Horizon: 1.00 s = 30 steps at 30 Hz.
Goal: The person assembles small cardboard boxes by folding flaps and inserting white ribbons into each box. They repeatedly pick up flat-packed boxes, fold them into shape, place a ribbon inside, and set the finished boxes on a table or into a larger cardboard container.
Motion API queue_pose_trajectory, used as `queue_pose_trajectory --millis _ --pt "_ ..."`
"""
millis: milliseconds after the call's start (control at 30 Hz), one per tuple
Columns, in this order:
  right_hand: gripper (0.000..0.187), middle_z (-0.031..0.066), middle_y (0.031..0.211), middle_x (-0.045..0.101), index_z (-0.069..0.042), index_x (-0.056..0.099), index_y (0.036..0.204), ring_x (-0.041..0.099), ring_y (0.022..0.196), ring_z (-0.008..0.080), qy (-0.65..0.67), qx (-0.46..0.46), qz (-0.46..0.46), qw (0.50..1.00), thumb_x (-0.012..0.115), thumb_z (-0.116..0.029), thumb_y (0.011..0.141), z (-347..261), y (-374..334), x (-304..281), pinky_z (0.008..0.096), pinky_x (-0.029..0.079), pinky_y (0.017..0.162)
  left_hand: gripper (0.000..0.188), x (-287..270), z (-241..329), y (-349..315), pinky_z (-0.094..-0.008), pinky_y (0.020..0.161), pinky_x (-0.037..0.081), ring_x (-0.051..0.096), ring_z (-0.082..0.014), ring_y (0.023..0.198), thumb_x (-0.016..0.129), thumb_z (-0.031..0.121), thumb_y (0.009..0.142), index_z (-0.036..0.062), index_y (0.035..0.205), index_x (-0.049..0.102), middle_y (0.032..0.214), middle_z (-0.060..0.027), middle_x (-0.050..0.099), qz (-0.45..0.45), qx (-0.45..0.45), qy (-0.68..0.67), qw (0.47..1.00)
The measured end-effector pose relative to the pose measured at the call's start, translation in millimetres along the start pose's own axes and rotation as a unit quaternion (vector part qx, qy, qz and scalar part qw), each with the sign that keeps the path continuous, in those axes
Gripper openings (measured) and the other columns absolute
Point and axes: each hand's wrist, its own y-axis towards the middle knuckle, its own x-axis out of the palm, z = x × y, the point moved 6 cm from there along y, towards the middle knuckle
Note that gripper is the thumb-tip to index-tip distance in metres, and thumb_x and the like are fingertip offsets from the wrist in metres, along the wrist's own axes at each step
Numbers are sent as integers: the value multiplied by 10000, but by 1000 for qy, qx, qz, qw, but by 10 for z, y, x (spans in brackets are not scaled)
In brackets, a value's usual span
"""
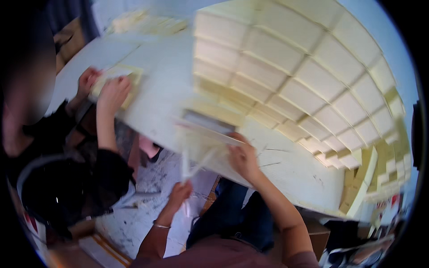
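In front of me at the table's near edge is a pale yellow box (210, 110), blurred by motion, with a dark grey opening or inset. My right hand (243, 156) is closed on its near right side, fingers at the edge of a thin pale panel. Lower and to the left, my left hand (180, 193) has its fingers closed round a thin white strip (185, 163). The strip runs up toward the box and bends into a V shape, its lower end dangling below the hand. Whether the strip is attached to the box I cannot tell.
A tall stack of pale yellow boxes (286, 58) fills the right side of the white table (156, 96). To the left, a co-worker's hands (114, 91) work on another pale box (134, 82). Flat pale pieces (147, 23) lie at the back.
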Motion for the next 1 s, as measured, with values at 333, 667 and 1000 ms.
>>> queue_pose_trajectory --millis 333,667,1000 --pt "344 184 1069 543 1 524 1081 521 994 353 -240 -312 69 916 582 -46 745 -1149 -130 -1185 422 420 856 407 -263 686 -276 -376 958 303 404 -259 1141 542 61 817 -7 1198 415 1220 -148 428 303 416 228 826" --pt "334 181 958 597 -1 506 1129 582 852 272 -378 -104 238 889 472 -164 840 -2180 779 -3735 344 456 758 198 2424 1765 -860 -424 891 366 455 -325 1007 569 140 751 34 908 510 1016 -157 484 -57 667 209 713" --pt "272 114 726 612 85 579 995 604 622 146 -290 -93 270 914 505 -112 823 -2302 787 -4317 268 503 564 127 3157 1956 -1306 -397 813 424 523 -307 896 607 76 710 38 828 577 954 -139 551 -154 706 207 660"
